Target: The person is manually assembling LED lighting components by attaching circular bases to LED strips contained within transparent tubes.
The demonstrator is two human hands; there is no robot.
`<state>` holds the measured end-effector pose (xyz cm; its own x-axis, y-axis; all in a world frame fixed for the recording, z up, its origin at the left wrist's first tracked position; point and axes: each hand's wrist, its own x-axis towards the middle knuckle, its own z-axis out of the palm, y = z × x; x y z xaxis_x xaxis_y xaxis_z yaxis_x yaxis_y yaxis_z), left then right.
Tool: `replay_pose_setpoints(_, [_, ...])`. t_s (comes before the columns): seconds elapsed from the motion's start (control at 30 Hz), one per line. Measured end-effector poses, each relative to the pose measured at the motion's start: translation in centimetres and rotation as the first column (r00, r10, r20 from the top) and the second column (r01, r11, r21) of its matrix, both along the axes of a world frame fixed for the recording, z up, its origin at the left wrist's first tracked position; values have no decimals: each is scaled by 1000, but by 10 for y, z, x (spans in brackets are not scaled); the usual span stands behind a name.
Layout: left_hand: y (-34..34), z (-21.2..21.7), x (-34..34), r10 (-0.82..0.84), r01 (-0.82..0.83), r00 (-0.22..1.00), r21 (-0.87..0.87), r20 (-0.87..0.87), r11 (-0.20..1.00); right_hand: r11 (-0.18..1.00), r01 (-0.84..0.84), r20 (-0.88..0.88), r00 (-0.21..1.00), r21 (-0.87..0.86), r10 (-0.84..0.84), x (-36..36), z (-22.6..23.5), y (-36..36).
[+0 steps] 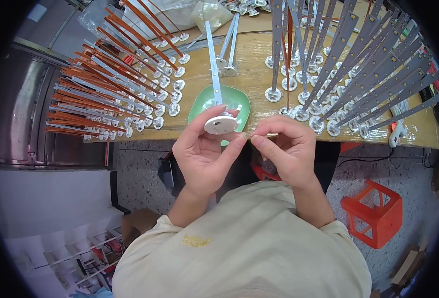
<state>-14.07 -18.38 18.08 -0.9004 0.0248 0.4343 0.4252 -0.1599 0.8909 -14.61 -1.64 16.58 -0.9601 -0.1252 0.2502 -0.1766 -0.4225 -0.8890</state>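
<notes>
My left hand [202,154] is closed around an LED strip light. Its round white base [221,125] faces up toward me, and its long pale strip [213,64] points away over the table. A green plastic bowl [198,109] rests on the table just beyond my fingers, with small clear and white pieces inside. My right hand [289,149] is pinched, its thumb and forefinger meeting close to my left thumb tip. Whatever sits in that pinch is too small to make out. Two more LED strip lights [229,70] stand on their round bases behind the bowl.
Rows of orange and white strips [105,89] on round bases fill the left of the brown table [251,54]. Grey LED strips [348,64] crowd the right. Plastic bags [207,17] lie at the back. A white power strip [396,133] hangs at the right edge, above a red stool [375,213].
</notes>
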Motion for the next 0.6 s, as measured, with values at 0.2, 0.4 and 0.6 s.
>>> replay_pose_setpoints(0.2, [7, -1, 0, -116, 116, 993, 114, -1, 987, 770, 582, -527, 755, 261, -392, 3, 14, -6])
replay_pose_setpoints(0.4, [18, 3, 2, -152, 150, 988, 114, 9, 982, 661, 734, -697, 556, 155, -454, 3, 10, -13])
replay_pose_setpoints(0.6, [24, -1, 11, -66, 66, 998, -62, -2, 996, 568, 813, -770, 444, 132, -458, 3, 5, -16])
